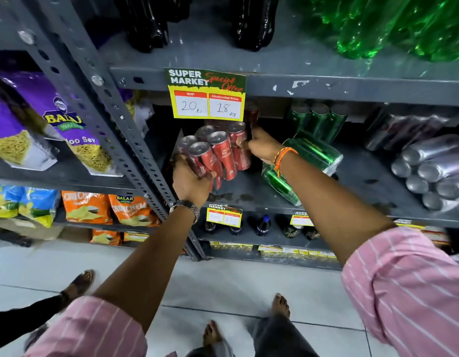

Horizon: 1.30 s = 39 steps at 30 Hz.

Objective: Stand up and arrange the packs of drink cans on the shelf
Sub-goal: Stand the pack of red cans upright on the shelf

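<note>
A shrink-wrapped pack of red cans (218,153) stands tilted at the left end of the grey shelf (365,173), leaning toward me. My left hand (191,182) grips its lower front corner. My right hand (261,145) holds its right side near the top. Behind it more red cans (251,115) stand upright. To the right, a pack of green cans (313,153) lies on its side on top of another green pack (280,184). An upright green pack (318,119) stands at the back. Silver can packs (434,171) lie toppled at the far right.
A yellow price tag (206,95) hangs from the upper shelf edge right above the red pack. Dark bottles (251,24) and green bottles (393,24) stand on the shelf above. A perforated steel upright (125,135) borders the left. Snack bags (55,124) fill the neighbouring rack. Another person's sandalled foot (80,282) is on the floor.
</note>
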Tool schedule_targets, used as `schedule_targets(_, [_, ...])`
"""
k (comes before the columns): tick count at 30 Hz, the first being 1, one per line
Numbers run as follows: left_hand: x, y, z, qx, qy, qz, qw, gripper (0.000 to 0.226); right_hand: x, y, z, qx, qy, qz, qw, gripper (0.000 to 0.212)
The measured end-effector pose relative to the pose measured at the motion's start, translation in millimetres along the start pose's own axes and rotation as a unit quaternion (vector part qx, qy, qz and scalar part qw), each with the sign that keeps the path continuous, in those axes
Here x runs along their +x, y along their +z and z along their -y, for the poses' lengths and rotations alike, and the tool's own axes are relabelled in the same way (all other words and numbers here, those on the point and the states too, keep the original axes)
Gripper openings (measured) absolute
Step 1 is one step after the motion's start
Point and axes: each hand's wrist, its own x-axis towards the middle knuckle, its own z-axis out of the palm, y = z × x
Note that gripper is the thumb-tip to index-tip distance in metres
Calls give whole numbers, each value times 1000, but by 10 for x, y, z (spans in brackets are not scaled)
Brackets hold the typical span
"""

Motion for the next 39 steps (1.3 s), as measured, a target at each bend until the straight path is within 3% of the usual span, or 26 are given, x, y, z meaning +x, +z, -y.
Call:
schedule_targets(3, [-137, 36, 70, 28, 23, 6, 999, 63, -64, -26, -14, -48, 2, 9, 999, 47])
schedule_targets(7, [-218, 110, 102, 48, 33, 18, 998, 59, -81, -80, 23, -192, 37, -12, 981, 46])
schedule_targets(11, [-213, 47, 51, 66, 25, 15, 997, 56, -169, 7, 220, -266, 36, -87, 959, 35])
schedule_targets(15, [-52, -90, -80, 24, 13, 30, 999, 78, -385, 221, 225, -177, 11, -193, 965, 31])
schedule_targets(19, [272, -124, -133, -25, -42, 97, 994, 38, -520, 536, 93, -20, 17, -244, 969, 38])
schedule_targets(23, [291, -58, 42, -52, -70, 123, 989, 42, -448, 605, 57, 7, 58, -254, 965, 39])
schedule_targets(27, [175, -40, 88, -97, -57, 137, 984, 32, -323, 488, 74, -45, 71, -234, 969, 37])
schedule_targets(31, [-158, 10, 126, -118, -26, 169, 978, 57, -140, 348, 94, -85, 83, -198, 973, 37])
schedule_targets(35, [-373, 67, 131, -136, -19, 223, 965, 44, -56, 164, 147, -128, 94, -119, 980, 32])
schedule_targets(39, [-47, 20, -54, -189, -81, 186, 961, 28, -279, 58, 263, -176, 72, -81, 978, 40])
